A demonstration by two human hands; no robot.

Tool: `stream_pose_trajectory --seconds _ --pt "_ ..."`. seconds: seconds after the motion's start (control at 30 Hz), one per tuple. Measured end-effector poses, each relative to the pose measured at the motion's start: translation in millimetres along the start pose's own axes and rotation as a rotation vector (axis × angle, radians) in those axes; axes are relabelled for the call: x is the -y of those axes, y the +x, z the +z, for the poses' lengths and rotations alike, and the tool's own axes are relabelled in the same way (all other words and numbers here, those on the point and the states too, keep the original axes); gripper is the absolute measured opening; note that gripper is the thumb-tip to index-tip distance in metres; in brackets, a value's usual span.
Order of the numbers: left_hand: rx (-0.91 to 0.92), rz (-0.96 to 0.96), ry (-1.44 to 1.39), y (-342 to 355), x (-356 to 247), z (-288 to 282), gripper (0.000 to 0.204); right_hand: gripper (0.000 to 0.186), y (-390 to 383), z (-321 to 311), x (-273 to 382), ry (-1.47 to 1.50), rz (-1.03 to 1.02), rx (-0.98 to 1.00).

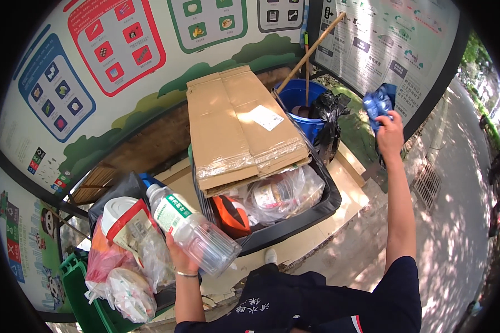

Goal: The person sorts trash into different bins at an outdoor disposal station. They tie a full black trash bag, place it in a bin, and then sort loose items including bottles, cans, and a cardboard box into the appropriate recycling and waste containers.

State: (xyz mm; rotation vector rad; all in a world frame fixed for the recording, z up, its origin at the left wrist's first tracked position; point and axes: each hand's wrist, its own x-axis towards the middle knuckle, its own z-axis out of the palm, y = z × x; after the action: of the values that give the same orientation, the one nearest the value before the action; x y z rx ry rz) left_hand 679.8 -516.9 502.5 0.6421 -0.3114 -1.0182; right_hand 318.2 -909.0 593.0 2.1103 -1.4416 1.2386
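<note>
My left hand [180, 254] is closed round a large clear plastic bottle [211, 247] with a green and white label, tilted over the left bin's bags [128, 294]. My right hand [389, 130] grips a crumpled blue item [378, 102] out to the right, in front of a white board. Between my hands, flattened cardboard [233, 139] lies on a dark bin [322, 208] containing plastic bags [294, 188] and an orange-and-black item [228, 216]. In the left bin, a white container [114, 213] sits among the bags.
A blue bucket [291, 97] with long poles and a black bag [330, 116] stands behind on the right. A green bin [80, 291] is at lower left. Printed boards [122, 111] surround the bins. A paved path [455, 222] with a drain grate [428, 186] runs along the right.
</note>
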Motion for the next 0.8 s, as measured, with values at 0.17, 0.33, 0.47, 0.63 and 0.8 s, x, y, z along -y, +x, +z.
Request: stream_pose_trajectory --seconds 0.17,0.33,0.47,0.63,0.8 --pt "0.135 -0.238 -0.081 69.7 34.6 23.8 0.086 0.047 -39.1 36.7 87.5 0.196 -0.471 0.427" --pt "0.242 -0.263 0.247 134.5 84.8 11.2 0.080 0.073 -61.0 76.4 132.3 0.158 -0.642 0.663" --pt "0.228 -0.126 0.395 152.9 104.5 6.2 0.074 0.058 -67.9 120.9 118.9 0.235 -0.792 0.686" --pt "0.138 -0.009 0.406 161.0 100.3 29.6 0.064 0.043 -66.7 141.6 117.4 0.364 -0.807 0.670" --pt "0.112 0.097 0.329 153.8 102.8 102.2 0.064 0.030 -100.6 177.5 137.6 0.067 -0.621 0.271"
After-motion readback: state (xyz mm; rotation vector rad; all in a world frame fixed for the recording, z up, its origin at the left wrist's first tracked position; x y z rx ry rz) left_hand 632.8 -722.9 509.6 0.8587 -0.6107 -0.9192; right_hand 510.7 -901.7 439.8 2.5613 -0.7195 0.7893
